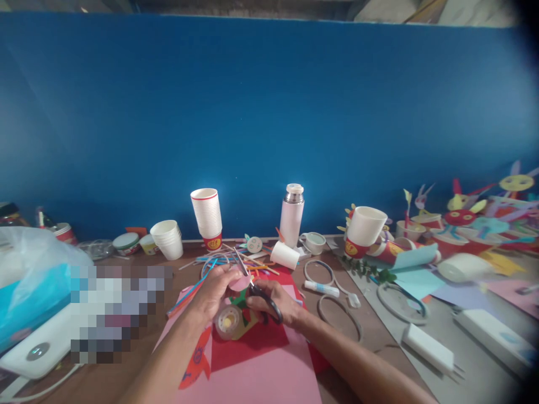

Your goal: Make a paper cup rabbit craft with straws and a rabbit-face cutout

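Observation:
My left hand (215,292) pinches a small piece of pink paper (239,281) above the middle of the desk. In my right hand (273,303) is a pair of scissors (275,310) with dark handles, the blades apart and pointing up and left by the paper's edge. Below my hands lie a red sheet (256,356) and a larger pink sheet (290,387). A roll of clear tape (228,322) rests on the red sheet, beside green and yellow paper pieces. An orange-red paper cutout (197,362) with drawn marks lies next to my left forearm.
Behind my hands are a stack of paper cups (206,216), a flask (292,216), a tipped white cup (285,256) and scattered colored strips (261,266). A glue stick (321,288) and cables are to the right, with paper-cup figures (458,219) beyond. A plastic bag (37,280) sits left.

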{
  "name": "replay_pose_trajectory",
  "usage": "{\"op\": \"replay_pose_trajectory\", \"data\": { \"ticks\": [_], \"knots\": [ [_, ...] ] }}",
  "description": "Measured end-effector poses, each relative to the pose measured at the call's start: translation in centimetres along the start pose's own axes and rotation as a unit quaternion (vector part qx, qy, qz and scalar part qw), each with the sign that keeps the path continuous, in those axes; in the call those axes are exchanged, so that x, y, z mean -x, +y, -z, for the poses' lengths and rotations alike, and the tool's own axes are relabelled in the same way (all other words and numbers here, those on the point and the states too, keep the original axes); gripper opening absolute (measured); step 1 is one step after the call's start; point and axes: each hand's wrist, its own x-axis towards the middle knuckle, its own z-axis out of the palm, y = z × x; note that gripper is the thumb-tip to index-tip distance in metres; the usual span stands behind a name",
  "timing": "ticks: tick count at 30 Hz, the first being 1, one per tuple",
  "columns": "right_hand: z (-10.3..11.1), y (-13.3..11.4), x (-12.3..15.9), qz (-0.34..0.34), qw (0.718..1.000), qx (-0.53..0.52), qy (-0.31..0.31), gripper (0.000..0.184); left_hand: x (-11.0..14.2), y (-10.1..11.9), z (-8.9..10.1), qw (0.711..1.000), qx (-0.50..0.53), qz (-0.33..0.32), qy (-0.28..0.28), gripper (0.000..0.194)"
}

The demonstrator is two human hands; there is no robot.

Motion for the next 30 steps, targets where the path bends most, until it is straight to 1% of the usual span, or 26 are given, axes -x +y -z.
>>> {"op": "replay_pose_trajectory", "data": {
  "ticks": [7, 18, 30],
  "knots": [
    [-0.1, -0.4, 0.1, 0.004, 1.0, 0.002, -0.006, 0.023, 0.2, 0.5, 0.1, 1.0, -0.01, 0.016, 0.006, 0.014],
    [0.1, -0.2, 0.0, -0.005, 1.0, 0.01, -0.015, 0.023, -0.5, -0.1, 1.2, 0.999, -0.045, 0.024, -0.001, 0.014],
    [-0.1, -0.5, 0.2, -0.015, 1.0, 0.012, -0.017, 0.022, -0.1, 0.7, 1.4, 0.996, -0.078, 0.045, -0.025, 0.014]
  ]
}}
